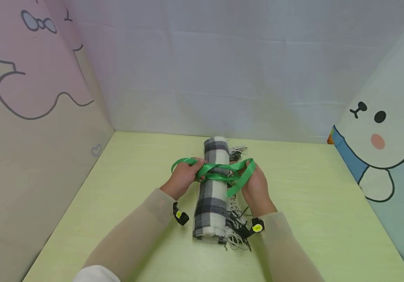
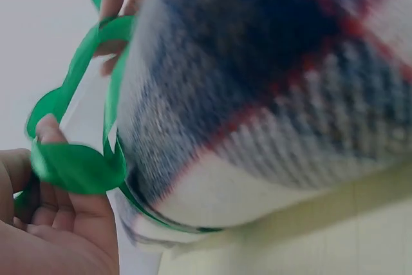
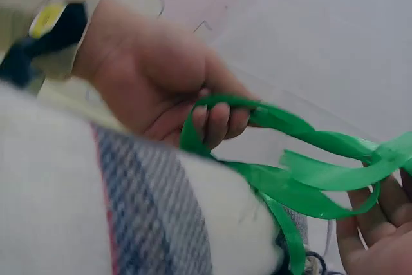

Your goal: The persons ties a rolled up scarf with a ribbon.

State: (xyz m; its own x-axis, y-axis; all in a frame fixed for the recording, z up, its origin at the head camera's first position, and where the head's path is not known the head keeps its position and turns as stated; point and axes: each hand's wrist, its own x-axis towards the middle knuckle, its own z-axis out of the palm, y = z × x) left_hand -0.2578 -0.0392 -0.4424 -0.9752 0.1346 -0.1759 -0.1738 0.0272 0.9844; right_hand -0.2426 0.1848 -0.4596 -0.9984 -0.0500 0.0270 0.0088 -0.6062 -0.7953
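A rolled checked scarf (image 1: 210, 213) in white, grey and dark tones lies lengthwise on the table, with fringe (image 1: 236, 219) spilling from its right side. Green satin ribbon (image 1: 241, 183) crosses over its middle in several strands and loops. On the scarf's left side my left hand (image 1: 183, 177) pinches the ribbon, with curled fingers also visible in the right wrist view. My right hand (image 1: 257, 188), at the scarf's right side, holds the ribbon at its fingertips, and a short ribbon tail hangs beside it. The left wrist view shows one strand passing beneath the roll.
The pale yellow-green table (image 1: 314, 203) extends to both sides. A plain whitish back wall (image 1: 223, 78) and printed cartoon side panels (image 1: 381, 156) border it. Each wrist wears a dark strap (image 1: 181, 216) with a yellow mark.
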